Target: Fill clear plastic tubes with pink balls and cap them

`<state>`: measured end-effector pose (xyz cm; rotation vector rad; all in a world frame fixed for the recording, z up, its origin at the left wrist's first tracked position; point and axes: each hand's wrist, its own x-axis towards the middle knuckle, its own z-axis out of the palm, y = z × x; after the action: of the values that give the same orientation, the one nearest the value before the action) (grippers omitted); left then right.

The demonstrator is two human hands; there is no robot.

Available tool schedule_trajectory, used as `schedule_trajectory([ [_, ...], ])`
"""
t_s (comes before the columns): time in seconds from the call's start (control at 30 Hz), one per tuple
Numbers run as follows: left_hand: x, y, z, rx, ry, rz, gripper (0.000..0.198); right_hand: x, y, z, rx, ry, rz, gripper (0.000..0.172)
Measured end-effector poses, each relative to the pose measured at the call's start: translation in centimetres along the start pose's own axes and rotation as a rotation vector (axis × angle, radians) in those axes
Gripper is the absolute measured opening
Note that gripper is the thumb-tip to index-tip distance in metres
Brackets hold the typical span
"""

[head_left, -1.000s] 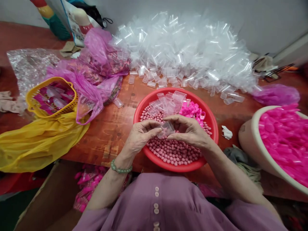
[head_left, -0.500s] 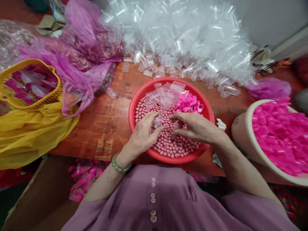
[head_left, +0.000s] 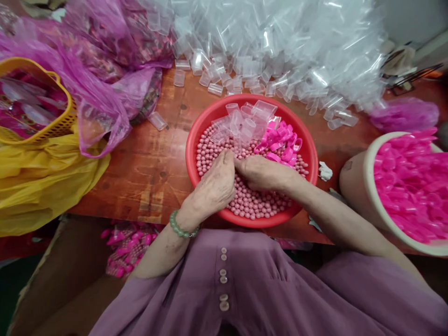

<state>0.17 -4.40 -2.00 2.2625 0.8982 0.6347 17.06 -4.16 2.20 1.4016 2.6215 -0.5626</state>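
I judge beads (head_left: pixel 250 205), clear tubes (head_left: pixel 248 126) and pink pieces (head_left: pixel 280 136) left in the red basin (head_left: pixel 191 156), where my left hand (head_left: pixel 216 185) and right hand (head_left: pixel 261 172), fingers curled, hide any grip or finished work.

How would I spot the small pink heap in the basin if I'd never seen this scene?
Find the red basin on the table. Inside, just beyond the right hand, sits the small pink heap. Its vivid pink pieces stand out from the paler round beads and the clear tubes to its left.
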Motion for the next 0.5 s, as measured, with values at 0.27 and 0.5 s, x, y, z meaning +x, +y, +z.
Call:
schedule_trajectory([
  [0.27, -0.2, -0.3, 0.2, -0.104, 0.152, -0.112, 0.067, -1.1, 1.7, 1.6, 0.436, 0.193, 0.0, 0.039],
  [0.5, -0.3, 0.7, -1.8, -0.2, 0.124, -0.147, 0.061, -2.6, 1.3, 0.5, 0.76, 0.406, -0.066, 0.04],
])
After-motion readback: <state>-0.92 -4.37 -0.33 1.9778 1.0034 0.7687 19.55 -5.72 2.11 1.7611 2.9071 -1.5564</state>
